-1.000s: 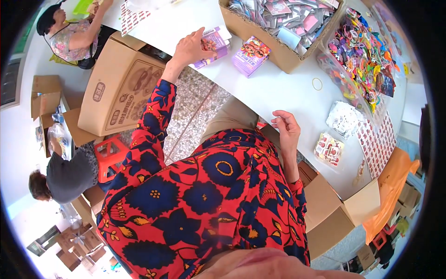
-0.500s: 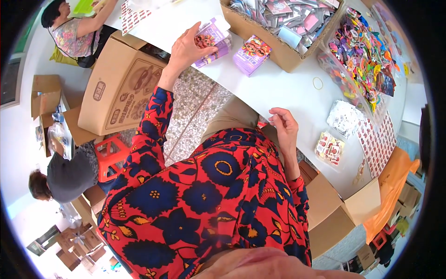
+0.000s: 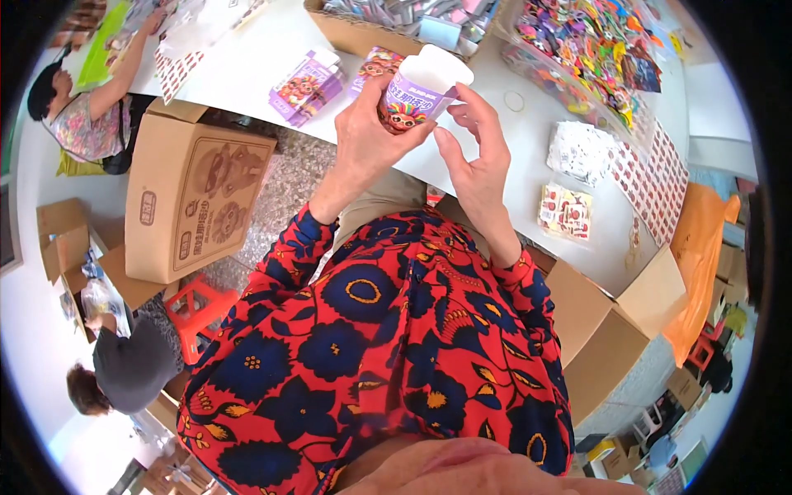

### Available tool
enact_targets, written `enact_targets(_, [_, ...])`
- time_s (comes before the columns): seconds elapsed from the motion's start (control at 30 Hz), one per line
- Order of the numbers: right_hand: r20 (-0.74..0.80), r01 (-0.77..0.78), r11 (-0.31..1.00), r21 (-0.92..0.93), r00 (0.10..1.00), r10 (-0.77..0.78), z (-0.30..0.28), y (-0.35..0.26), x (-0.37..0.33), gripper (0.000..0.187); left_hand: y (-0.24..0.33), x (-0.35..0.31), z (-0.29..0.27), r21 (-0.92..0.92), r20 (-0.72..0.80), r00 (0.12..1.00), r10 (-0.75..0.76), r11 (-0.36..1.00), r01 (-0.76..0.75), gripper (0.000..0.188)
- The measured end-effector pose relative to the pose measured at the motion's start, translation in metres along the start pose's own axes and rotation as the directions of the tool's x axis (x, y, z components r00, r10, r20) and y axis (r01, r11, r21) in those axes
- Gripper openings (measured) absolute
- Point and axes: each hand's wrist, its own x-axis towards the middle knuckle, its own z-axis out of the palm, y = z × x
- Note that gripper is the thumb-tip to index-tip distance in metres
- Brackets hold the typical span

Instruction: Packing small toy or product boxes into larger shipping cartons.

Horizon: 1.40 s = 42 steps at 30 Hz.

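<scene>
In front of me, above the table's near edge, my left hand (image 3: 370,124) is closed around a small purple carton (image 3: 415,97) with a colourful character printed on it. The carton is tilted, and its white top end stands open. My right hand (image 3: 477,140) is beside it, thumb and fingers apart; the index fingertip is at the carton's right edge. Partly hidden behind my left hand, a second purple carton (image 3: 378,63) stands on the table. To the left lies another purple carton (image 3: 304,89) near the table edge.
A cardboard box of flat packets (image 3: 346,29) and a clear bin of colourful small items (image 3: 590,49) stand at the back. Right lie a bag of white pieces (image 3: 580,153), a pack of cards (image 3: 565,212) and a sticker sheet (image 3: 656,177). A large carton (image 3: 194,198) stands left; co-workers sit beyond.
My left hand has left the carton at the left and now holds another, open one in front of me. My right hand has risen from the table edge to it. The view has shifted.
</scene>
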Motion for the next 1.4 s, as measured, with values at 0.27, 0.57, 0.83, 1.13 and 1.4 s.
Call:
enact_targets(0.27, [-0.039,-0.056,0.998,-0.006,0.998,0.056,-0.016,0.001,0.000,0.045,0.022,-0.006,0.033,0.085,-0.035,0.989,0.142,0.987,-0.139,0.070])
enact_targets(0.57, [-0.053,-0.010,0.998,-0.057,0.999,0.007,-0.029,-0.005,0.008,0.033,0.025,-0.006,0.041,0.111,-0.065,0.943,0.326,0.942,-0.318,0.086])
enact_targets(0.83, [0.168,0.024,0.975,-0.221,0.986,0.014,-0.046,-0.008,0.013,0.029,0.019,-0.006,0.041,0.130,-0.048,0.930,0.363,0.926,-0.355,0.074])
enact_targets(1.13, [0.227,-0.271,0.922,0.276,0.951,0.212,-0.047,-0.027,0.038,0.053,0.026,-0.007,0.037,0.074,0.004,0.940,0.340,0.938,-0.339,0.071])
enact_targets(1.4, [0.359,0.107,0.988,-0.115,0.931,-0.059,-0.049,-0.024,0.029,0.031,0.028,-0.007,0.032,0.122,-0.027,0.949,0.313,0.944,-0.308,0.090])
